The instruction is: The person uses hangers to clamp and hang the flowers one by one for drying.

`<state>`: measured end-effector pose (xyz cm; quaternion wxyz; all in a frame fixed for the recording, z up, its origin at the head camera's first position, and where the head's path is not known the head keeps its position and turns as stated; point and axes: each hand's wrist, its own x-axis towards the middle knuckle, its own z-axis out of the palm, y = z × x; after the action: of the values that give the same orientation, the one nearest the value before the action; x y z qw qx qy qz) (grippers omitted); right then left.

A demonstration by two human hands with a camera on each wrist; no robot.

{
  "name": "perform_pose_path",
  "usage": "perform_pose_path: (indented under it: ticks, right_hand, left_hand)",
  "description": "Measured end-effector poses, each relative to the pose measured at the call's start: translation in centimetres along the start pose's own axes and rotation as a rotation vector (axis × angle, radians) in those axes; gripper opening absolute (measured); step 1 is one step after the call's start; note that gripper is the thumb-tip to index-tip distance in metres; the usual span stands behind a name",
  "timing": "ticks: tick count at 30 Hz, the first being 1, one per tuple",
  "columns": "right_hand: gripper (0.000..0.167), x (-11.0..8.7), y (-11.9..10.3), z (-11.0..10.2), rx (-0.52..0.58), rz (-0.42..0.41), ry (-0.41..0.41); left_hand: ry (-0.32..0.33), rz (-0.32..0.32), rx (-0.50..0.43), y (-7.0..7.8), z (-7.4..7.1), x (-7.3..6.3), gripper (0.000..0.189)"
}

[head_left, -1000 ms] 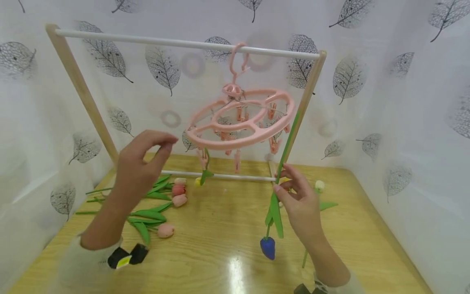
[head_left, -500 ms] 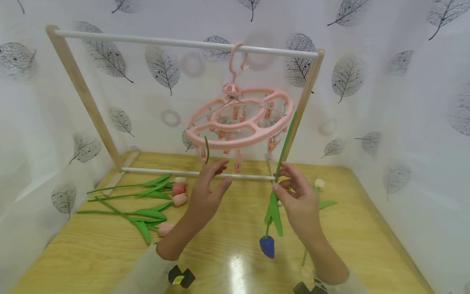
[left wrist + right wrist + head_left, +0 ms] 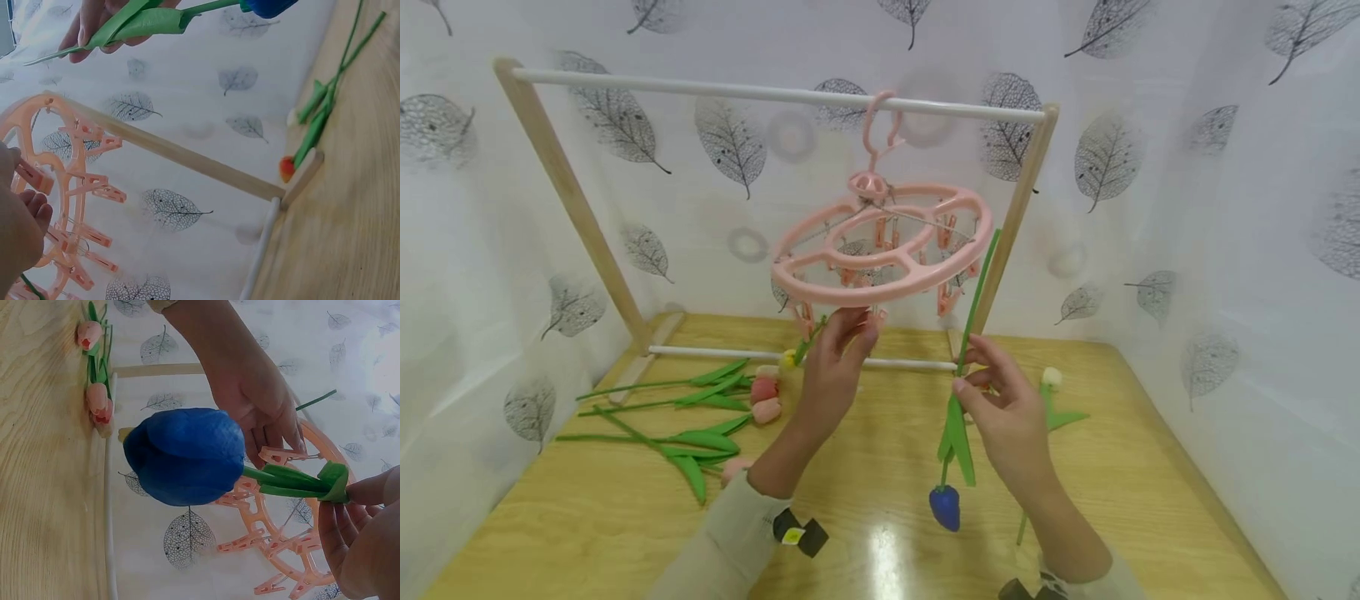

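Observation:
My right hand pinches the green stem of a blue tulip, which hangs bloom-down. In the right wrist view the blue bloom is large and close. My left hand is under the front rim of a pink round clip hanger. It grips a pink clothespin there, between thumb and fingers. To the left of that hand a yellow tulip hangs bloom-down below another clothespin. Several more pink clothespins dangle from the ring.
The hanger hooks over the white top bar of a wooden-legged rack. Pink and red tulips lie on the table at left. A white tulip lies at right. A leaf-printed curtain surrounds the table.
My left hand has moved right, from beside the hanger's left edge to a clothespin under its front rim, and now grips it. The right hand stays nearly still with the blue tulip.

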<state>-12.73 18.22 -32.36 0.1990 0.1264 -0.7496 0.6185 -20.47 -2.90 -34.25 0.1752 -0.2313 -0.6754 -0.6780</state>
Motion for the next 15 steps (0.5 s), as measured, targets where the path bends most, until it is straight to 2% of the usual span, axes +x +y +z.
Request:
perform_pose_path:
  ticks: [7, 15]
  right_hand:
    - [0.052, -0.03, 0.05, 0.20, -0.010, 0.029, -0.007]
    - [0.052, -0.05, 0.26, 0.42, -0.012, 0.028, -0.018]
  left_hand:
    - [-0.006, -0.003, -0.124, 0.23, 0.76, 0.38, 0.029]
    - [-0.021, -0.026, -0.078, 0.30, 0.69, 0.17, 0.029]
